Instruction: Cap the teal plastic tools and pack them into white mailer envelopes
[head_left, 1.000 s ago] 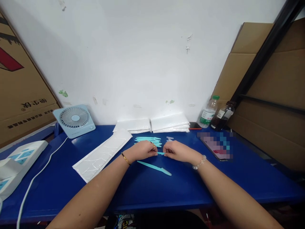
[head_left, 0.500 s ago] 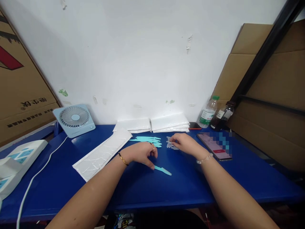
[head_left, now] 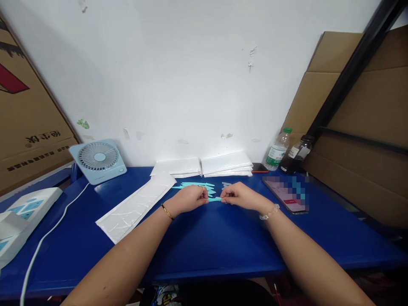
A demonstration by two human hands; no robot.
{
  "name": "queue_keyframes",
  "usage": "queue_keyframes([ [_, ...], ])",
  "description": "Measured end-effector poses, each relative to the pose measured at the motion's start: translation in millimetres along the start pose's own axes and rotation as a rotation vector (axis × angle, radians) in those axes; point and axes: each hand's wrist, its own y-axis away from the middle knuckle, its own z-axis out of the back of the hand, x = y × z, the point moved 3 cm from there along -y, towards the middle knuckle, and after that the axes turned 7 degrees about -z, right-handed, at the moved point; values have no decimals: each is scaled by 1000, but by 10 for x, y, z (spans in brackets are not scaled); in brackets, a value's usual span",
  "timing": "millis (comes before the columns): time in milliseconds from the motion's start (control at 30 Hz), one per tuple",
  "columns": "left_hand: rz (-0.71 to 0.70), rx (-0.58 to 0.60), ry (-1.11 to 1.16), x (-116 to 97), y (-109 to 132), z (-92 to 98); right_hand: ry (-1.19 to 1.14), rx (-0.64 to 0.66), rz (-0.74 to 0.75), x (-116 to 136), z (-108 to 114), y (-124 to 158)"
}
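Observation:
Between my two hands is a turquoise eyebrow razor [head_left: 214, 199], held level just above the blue table. My left hand [head_left: 192, 198] is closed on its handle end. With thumb and fingertips pinched, my right hand [head_left: 239, 195] grips the other end; whether a small clear cap is in those fingers is hidden. Just behind my left hand lies a pile of turquoise razors [head_left: 197, 185], partly covered by it. Small translucent caps [head_left: 225, 185] lie behind my right hand, mostly hidden.
White padded envelopes [head_left: 137, 208] lie at the left, with stacks [head_left: 227, 163] against the wall. A fan [head_left: 99, 159] and power strip [head_left: 28, 216] stand left. Right are a phone [head_left: 280, 193], a water bottle [head_left: 279, 148] and a dark drink bottle [head_left: 298, 155].
My left hand has raised the razor and moved it away from me, toward the pile. My right hand has left the caps and come to the razor's other end.

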Motion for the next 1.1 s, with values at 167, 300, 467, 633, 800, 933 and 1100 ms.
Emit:
queue_keyframes([
  [167, 76, -37, 126, 68, 33, 54, -148, -162, -71, -166, 181, -5],
  [300, 88, -97, 288, 102, 29, 68, -232, -291, -101, -242, 252, -20],
  [467, 3, -218, 310, 48, 11, 143, -408, -340, -130, -298, 210, -61],
  [633, 36, -204, 293, 94, 7, 129, -673, -373, -110, -279, 219, -63],
  [800, 55, -204, 319, 144, 4, 96, -807, -323, -137, -237, 191, -63],
  [933, 34, -212, 293, 112, 8, 121, -771, -310, -140, -229, 153, -79],
  [1100, 36, -163, 272, 79, 17, 126, -733, -351, -125, -188, 142, -84],
])
